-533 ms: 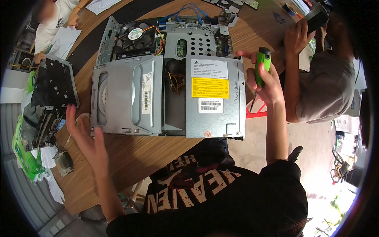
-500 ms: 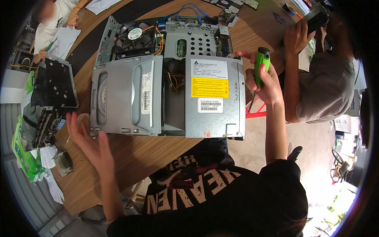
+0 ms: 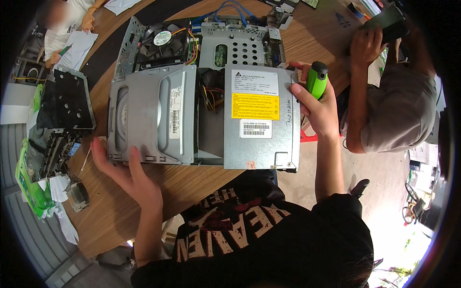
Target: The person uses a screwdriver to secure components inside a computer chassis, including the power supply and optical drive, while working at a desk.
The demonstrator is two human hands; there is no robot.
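Note:
An opened desktop computer case (image 3: 152,115) lies on the table in front of me. At its right sits a silver power supply (image 3: 261,151) with white and yellow labels; a fan (image 3: 163,38) shows at the back left. My left hand (image 3: 127,175) is at the near left corner, fingers spread along the side and thumb over the front edge; whether it bears weight I cannot tell. My right hand (image 3: 321,108) is closed around a green and black screwdriver (image 3: 317,84), its thumb against the power supply's right edge. The hand hides the screwdriver's shaft.
Left of the case stand a black perforated metal panel (image 3: 72,101), other dismantled parts (image 3: 57,149) and a green bag (image 3: 31,192). Blue cables (image 3: 230,9) lie behind it. A person (image 3: 398,108) at the right holds a dark device (image 3: 386,26); another person (image 3: 62,33) has papers (image 3: 79,50) at the far left.
My left hand has moved right, up against the case's corner. My right hand has closed in on the power supply's edge, with the screwdriver still in it. The case has shifted very slightly.

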